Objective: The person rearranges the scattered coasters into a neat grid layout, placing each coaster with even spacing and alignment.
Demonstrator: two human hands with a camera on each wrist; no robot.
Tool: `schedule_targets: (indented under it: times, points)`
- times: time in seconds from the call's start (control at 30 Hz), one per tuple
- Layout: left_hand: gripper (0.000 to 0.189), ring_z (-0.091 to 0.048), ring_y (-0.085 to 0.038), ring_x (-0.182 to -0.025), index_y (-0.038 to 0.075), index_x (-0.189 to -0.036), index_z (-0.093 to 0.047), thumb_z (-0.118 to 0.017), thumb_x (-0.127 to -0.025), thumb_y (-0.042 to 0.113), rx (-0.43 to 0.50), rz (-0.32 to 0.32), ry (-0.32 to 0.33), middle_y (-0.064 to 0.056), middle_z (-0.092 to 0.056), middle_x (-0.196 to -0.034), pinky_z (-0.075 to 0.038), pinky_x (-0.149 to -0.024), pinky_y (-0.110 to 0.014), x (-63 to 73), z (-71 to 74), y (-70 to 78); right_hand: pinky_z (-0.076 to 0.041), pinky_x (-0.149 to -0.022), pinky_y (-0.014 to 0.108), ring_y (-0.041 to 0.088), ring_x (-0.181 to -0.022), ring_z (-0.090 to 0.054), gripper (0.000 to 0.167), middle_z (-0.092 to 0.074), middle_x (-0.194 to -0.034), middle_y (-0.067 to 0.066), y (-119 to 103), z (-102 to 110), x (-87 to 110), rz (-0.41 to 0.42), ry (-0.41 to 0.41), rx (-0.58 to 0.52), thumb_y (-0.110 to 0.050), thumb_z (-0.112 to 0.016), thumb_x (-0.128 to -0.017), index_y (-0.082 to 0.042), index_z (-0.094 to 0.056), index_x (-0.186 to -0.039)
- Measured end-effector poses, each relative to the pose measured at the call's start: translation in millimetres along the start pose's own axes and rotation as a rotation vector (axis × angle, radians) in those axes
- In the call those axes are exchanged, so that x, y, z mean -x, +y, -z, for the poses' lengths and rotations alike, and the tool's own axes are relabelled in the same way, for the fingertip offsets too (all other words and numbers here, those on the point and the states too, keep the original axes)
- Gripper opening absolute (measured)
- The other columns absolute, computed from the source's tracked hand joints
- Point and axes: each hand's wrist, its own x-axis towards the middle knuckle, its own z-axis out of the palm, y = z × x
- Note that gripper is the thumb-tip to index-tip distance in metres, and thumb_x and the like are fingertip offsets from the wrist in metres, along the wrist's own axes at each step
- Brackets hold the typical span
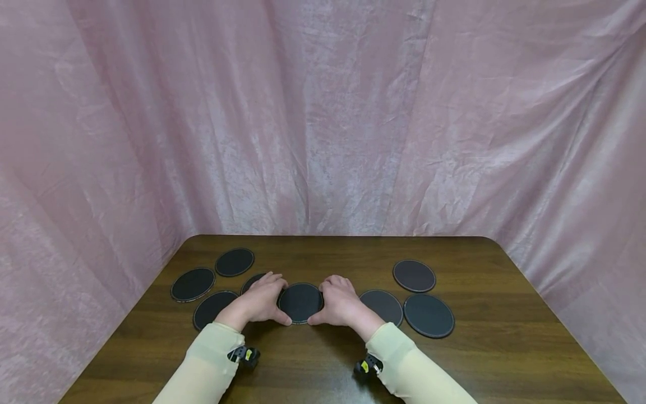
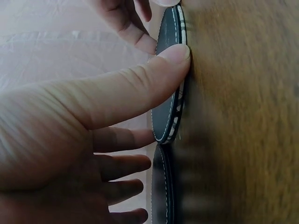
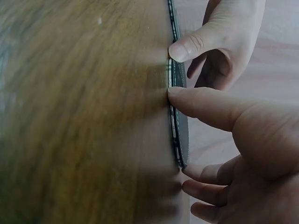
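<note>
A round black coaster (image 1: 301, 303) with pale stitching round its rim lies at the middle of the wooden table, between both hands. My left hand (image 1: 263, 300) holds its left side, thumb at the near edge and index finger farther round the rim. On the other side my right hand (image 1: 339, 301) grips it the same way. In the left wrist view, the left thumb (image 2: 140, 86) presses the coaster's patterned edge, and the other fingers stretch past it. The right thumb (image 3: 201, 105) touches that edge in the right wrist view. Behind the left hand, another coaster (image 1: 249, 282) is partly hidden.
Three more black coasters lie at the left: one at the back (image 1: 234, 262), one farthest left (image 1: 193, 284) and one by the left wrist (image 1: 209, 310). Three others sit at the right, a back one (image 1: 414, 275), a near one (image 1: 429, 315) and one beside the right hand (image 1: 382, 306). Pink curtain (image 1: 323, 112) hangs behind.
</note>
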Motion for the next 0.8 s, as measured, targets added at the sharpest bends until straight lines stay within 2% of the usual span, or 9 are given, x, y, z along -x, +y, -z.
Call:
schedule_targets:
  times: [0.13, 0.37, 0.47, 0.57, 0.63, 0.8]
  points:
    - [0.085, -0.03, -0.053, -0.159, -0.006, -0.14, -0.065, -0.105, -0.075, 0.031, 0.003, -0.017, 0.014, -0.031, -0.048, -0.162, -0.027, -0.126, -0.067, 0.8, 0.9, 0.4, -0.038, -0.12, 0.054, 0.036, -0.134, -0.054, 0.074, -0.064, -0.13, 0.017, -0.8, -0.6, -0.2, -0.007, 0.019, 0.0, -0.044, -0.1, -0.079, 0.002, -0.069, -0.127]
    - [0.089, -0.033, -0.052, -0.158, -0.007, -0.14, -0.063, -0.107, -0.074, 0.032, -0.037, -0.033, 0.042, -0.026, -0.06, -0.151, -0.027, -0.127, -0.064, 0.4, 0.8, 2.3, -0.037, -0.116, 0.062, 0.041, -0.121, -0.054, 0.078, -0.065, -0.121, 0.018, -5.2, -0.8, 2.1, -0.052, 0.045, -0.009, -0.044, -0.103, -0.075, 0.002, -0.068, -0.127]
    - [0.089, -0.046, -0.048, -0.148, -0.006, -0.14, -0.063, -0.107, -0.073, 0.033, -0.061, -0.034, 0.053, -0.024, -0.064, -0.142, -0.036, -0.123, -0.06, 0.1, -0.2, 2.9, -0.034, -0.117, 0.065, 0.043, -0.117, -0.056, 0.079, -0.068, -0.119, 0.018, -6.1, -1.8, 1.6, -0.073, 0.051, -0.02, -0.045, -0.103, -0.074, 0.001, -0.067, -0.128]
    - [0.089, -0.056, -0.042, -0.131, -0.004, -0.139, -0.065, -0.108, -0.072, 0.036, -0.096, -0.033, 0.065, -0.019, -0.067, -0.131, -0.043, -0.115, -0.057, 0.2, -0.4, 3.7, -0.031, -0.119, 0.068, 0.043, -0.117, -0.058, 0.08, -0.071, -0.117, 0.017, -6.5, -2.2, 0.6, -0.09, 0.052, -0.031, -0.045, -0.104, -0.074, 0.0, -0.068, -0.129]
    - [0.089, -0.058, -0.039, -0.123, -0.002, -0.138, -0.065, -0.108, -0.071, 0.038, -0.121, -0.029, 0.071, -0.017, -0.068, -0.126, -0.045, -0.108, -0.057, 0.3, -0.2, 4.3, -0.029, -0.12, 0.07, 0.043, -0.118, -0.059, 0.08, -0.072, -0.118, 0.017, -6.8, -1.9, 0.5, -0.097, 0.052, -0.033, -0.045, -0.104, -0.074, -0.001, -0.068, -0.13]
    - [0.09, -0.06, -0.037, -0.116, 0.0, -0.138, -0.066, -0.107, -0.071, 0.042, -0.153, -0.018, 0.074, -0.015, -0.071, -0.123, -0.044, -0.098, -0.056, 1.7, 0.7, 5.5, -0.027, -0.121, 0.072, 0.043, -0.119, -0.059, 0.081, -0.073, -0.119, 0.016, -6.8, -2.2, 1.1, -0.097, 0.053, -0.038, -0.044, -0.105, -0.074, -0.001, -0.067, -0.132]
